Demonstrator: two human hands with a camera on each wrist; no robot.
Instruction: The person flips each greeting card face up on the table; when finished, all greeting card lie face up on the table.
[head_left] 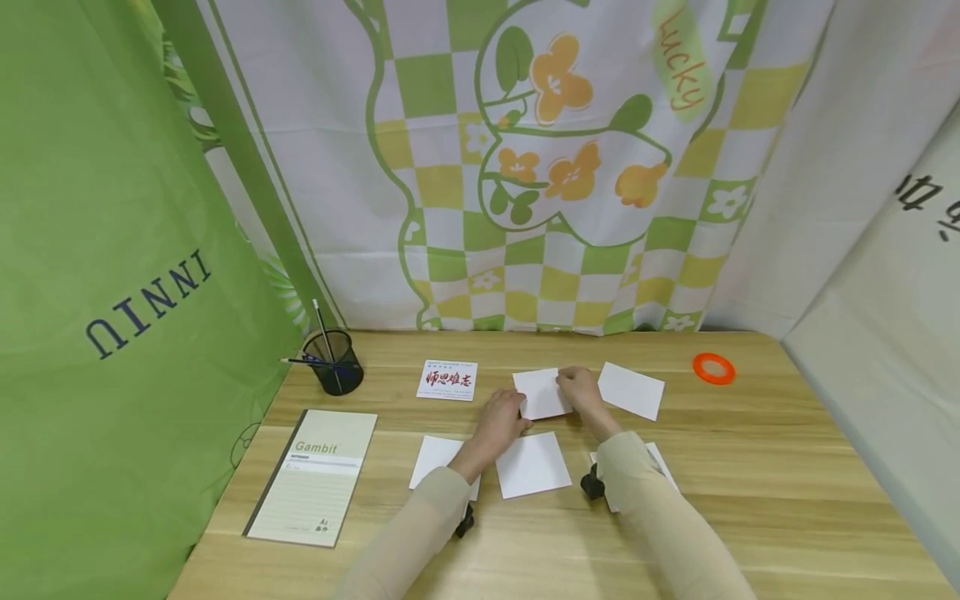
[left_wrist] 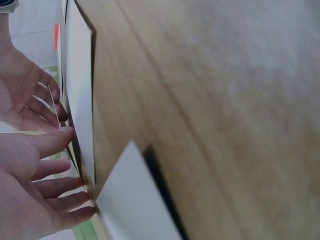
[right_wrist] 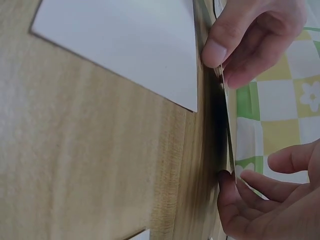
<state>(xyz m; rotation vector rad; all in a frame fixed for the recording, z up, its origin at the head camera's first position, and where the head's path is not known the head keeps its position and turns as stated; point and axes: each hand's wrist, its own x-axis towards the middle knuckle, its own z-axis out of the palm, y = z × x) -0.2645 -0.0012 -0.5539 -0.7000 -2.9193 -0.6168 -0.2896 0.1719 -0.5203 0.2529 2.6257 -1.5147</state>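
Observation:
A plain white card [head_left: 538,395] stands tilted near the middle of the table, held at both sides. My left hand [head_left: 498,423] pinches its left edge, thumb on the near face and fingers behind. At the upper right corner, my right hand [head_left: 581,390] pinches the same card. The right wrist view shows this held card [right_wrist: 230,127] nearly edge-on, its lower edge close to the tabletop; the face towards the curtain is hidden. Just nearer to the body lies another white card [head_left: 534,467]. A further white card [head_left: 632,390] lies right of my right hand.
A card with red characters [head_left: 446,380] lies back left. Another white card [head_left: 435,460] is partly under my left arm; a card with a picture [head_left: 663,467] is partly under my right sleeve. A pen holder [head_left: 333,364], a notebook [head_left: 313,479] and an orange ring [head_left: 713,368] stand around.

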